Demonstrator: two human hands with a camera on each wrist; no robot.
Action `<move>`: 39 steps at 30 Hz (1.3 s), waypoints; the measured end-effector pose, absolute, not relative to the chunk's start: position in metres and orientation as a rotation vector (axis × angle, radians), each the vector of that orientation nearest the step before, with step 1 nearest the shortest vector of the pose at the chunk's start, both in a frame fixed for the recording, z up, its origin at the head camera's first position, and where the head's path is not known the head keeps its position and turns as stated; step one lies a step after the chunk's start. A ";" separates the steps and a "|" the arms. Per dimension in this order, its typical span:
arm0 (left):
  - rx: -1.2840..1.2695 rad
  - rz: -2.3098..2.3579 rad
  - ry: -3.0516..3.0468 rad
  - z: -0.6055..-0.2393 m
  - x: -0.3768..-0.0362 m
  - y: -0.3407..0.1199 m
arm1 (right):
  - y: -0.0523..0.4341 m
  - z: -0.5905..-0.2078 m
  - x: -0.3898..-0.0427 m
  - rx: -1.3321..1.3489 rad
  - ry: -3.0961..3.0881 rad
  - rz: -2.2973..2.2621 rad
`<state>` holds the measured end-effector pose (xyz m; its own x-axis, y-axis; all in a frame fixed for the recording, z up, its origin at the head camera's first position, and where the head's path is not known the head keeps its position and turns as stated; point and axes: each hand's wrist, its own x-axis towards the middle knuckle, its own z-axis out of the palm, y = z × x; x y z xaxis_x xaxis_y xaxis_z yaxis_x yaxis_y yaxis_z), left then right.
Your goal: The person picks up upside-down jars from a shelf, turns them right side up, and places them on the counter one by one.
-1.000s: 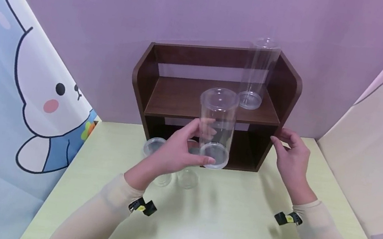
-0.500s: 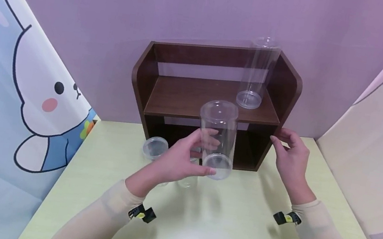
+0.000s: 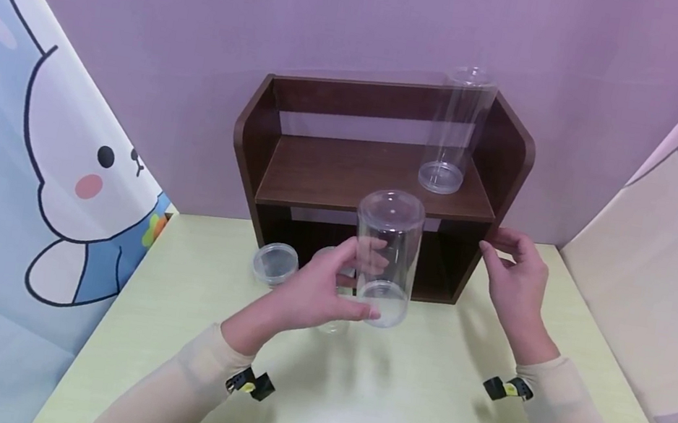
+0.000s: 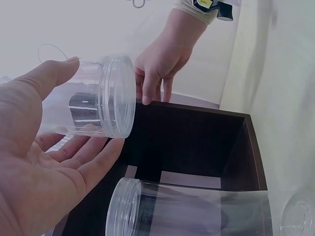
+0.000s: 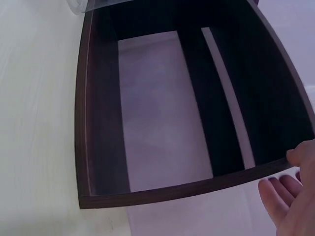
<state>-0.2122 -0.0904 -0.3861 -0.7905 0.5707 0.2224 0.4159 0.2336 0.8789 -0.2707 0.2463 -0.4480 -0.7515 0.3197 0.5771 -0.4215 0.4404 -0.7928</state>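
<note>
My left hand [image 3: 361, 284] grips a clear lidded plastic jar [image 3: 385, 255] near its lower end, upright, just above the table in front of a dark brown wooden shelf [image 3: 332, 167]. In the left wrist view the jar [image 4: 93, 103] lies between thumb and fingers over my palm [image 4: 39, 162]. My right hand [image 3: 495, 244] rests its fingertips on the front edge of the shelf's right side panel; those fingers [image 5: 283, 194] show at the panel's edge, holding nothing. A taller clear jar [image 3: 454, 130] stands on the shelf's upper board at the right.
Two small clear jars stand on the pale green table [image 3: 388, 409]: one [image 3: 275, 264] left of the shelf's foot, one [image 3: 332, 324] partly hidden behind my left hand. Printed curtains hang left and right, with a purple wall behind the shelf.
My left hand has lowered the clear jar and shifted it slightly right, from level with the upper board to just above the table. My right hand has stayed on the shelf's side.
</note>
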 end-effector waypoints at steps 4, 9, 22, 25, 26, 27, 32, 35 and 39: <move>0.950 1.592 2.347 -0.389 -0.212 -0.090 | 0.239 -0.434 -0.255 0.096 -1.863 1.386; 0.933 1.567 2.358 -0.394 -0.210 -0.092 | 0.235 -0.417 -0.242 0.354 -1.803 1.395; 0.961 1.515 2.268 -0.414 -0.201 -0.093 | 0.202 -0.369 -0.214 1.132 -1.877 1.642; 0.955 1.507 2.243 -0.418 -0.199 -0.092 | 0.195 -0.363 -0.213 1.204 -1.890 1.605; 0.954 1.502 2.235 -0.419 -0.198 -0.091 | 0.194 -0.363 -0.212 1.219 -1.903 1.588; 0.955 1.494 2.228 -0.420 -0.198 -0.091 | 0.192 -0.362 -0.212 1.232 -1.919 1.569; 0.997 1.431 2.206 -0.423 -0.198 -0.090 | 0.187 -0.362 -0.211 1.313 -1.999 1.490; 1.043 1.397 2.193 -0.426 -0.199 -0.090 | 0.188 -0.361 -0.210 1.348 -2.072 1.441; 1.075 1.384 2.188 -0.429 -0.201 -0.090 | 0.189 -0.361 -0.209 1.363 -2.139 1.425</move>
